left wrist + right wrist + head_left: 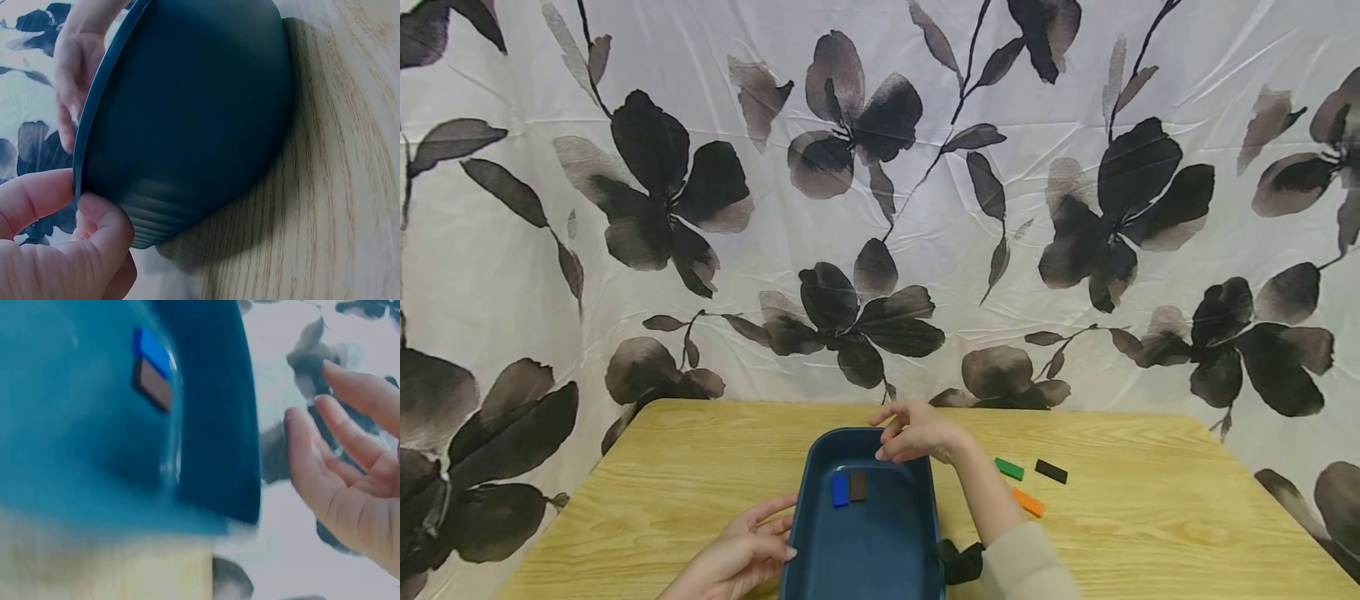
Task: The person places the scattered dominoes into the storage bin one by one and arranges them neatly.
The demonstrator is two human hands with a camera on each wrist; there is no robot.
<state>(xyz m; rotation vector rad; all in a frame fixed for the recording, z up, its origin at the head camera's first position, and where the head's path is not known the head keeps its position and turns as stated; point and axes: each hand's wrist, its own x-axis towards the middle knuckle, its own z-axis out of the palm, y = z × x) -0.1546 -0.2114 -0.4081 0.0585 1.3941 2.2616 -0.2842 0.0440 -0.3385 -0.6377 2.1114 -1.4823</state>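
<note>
A dark blue plastic bin (868,542) stands on the table. Inside, at its far half, a blue block (840,490) and a brown block (858,486) lie side by side. At the left wall is my left hand (741,546), pinching the rim between thumb and fingers. My right hand (917,432) is over the bin's far right corner with loosely bent fingers and holds nothing. In the right wrist view, its fingers (306,450) appear beyond the bin's far edge, with a gap between them and the rim.
To the right of the bin, a green block (1010,469), a black block (1051,472) and an orange block (1027,502) lie on the wooden table (1150,517). A floral cloth (985,250) hangs behind the table. A black object (961,563) sits beside the right sleeve.
</note>
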